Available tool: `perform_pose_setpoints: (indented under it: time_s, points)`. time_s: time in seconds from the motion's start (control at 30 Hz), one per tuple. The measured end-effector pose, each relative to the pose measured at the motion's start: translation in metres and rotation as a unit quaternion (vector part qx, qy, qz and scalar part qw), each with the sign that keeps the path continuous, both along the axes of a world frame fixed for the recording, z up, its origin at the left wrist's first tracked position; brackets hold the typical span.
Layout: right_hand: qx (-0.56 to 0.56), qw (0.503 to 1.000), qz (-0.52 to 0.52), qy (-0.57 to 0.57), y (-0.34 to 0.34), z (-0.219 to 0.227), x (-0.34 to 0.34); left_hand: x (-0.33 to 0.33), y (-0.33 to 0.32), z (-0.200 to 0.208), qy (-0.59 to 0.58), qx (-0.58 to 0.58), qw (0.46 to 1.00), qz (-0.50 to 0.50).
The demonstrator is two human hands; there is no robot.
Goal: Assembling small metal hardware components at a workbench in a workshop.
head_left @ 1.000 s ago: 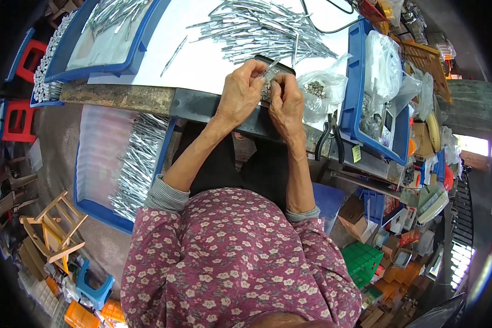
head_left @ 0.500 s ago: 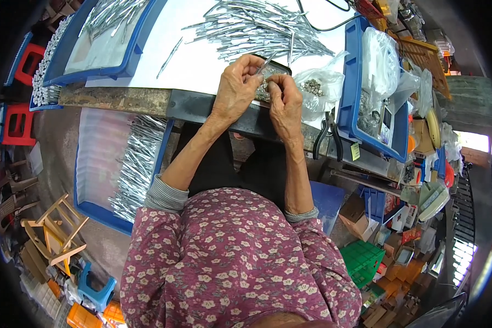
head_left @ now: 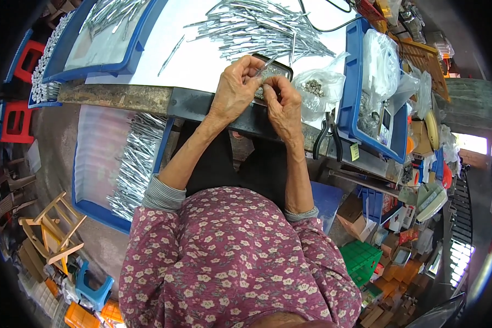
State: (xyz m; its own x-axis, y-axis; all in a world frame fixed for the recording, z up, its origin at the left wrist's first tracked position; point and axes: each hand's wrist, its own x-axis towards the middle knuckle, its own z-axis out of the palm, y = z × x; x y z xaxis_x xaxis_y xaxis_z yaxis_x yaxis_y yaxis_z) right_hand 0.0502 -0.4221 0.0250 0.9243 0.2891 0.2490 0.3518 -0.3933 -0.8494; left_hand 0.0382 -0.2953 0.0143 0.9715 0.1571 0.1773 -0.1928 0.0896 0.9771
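My left hand (head_left: 236, 90) is closed in a pinch on a slim silver metal rod (head_left: 268, 63), which slants up and to the right from my fingers. Against its fingertips, my right hand (head_left: 283, 104) pinches at the rod's lower end; whether a small part is between those fingers is hidden. Both hands are above the table's front edge, over a small dark-rimmed tray (head_left: 283, 69) of tiny pieces, partly covered by my fingers. Beyond them lies a heap of similar silver rods (head_left: 262, 27) on white paper. To the right sits an open clear plastic bag (head_left: 325, 82) with small metal parts.
Black-handled pliers (head_left: 339, 143) hang at the table's front edge. A blue bin (head_left: 346, 104) with plastic bags stands right; another blue tray (head_left: 135, 52) with rods is at left. Below the table, a blue tray (head_left: 101, 217) holds more rods. One rod (head_left: 171, 56) lies apart.
My right hand has shifted slightly left, its fingertips closing up to those of my left hand. The rod stays in my left hand, tilted a little differently.
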Motion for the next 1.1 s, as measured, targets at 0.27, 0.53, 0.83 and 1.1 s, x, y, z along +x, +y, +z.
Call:
perform_pose_setpoints:
  time_s: [0.27, 0.53, 0.83, 1.1]
  points:
    - [0.023, 1.0, -0.008, 0.008, 0.001, 0.002, -0.003, -0.005, -0.002, 0.002, -0.005, 0.014, 1.0, 0.015]
    - [0.122, 0.992, -0.037, 0.001, 0.002, 0.009, -0.006, -0.014, 0.0, 0.01, 0.065, -0.089, 0.993, -0.046]
    - [0.116, 0.992, -0.047, -0.021, 0.005, 0.009, -0.008, -0.017, -0.002, 0.009, 0.056, -0.089, 0.994, -0.042]
    - [0.127, 0.991, -0.047, -0.014, 0.005, 0.009, -0.009, -0.019, -0.002, 0.007, 0.06, -0.075, 0.995, -0.039]
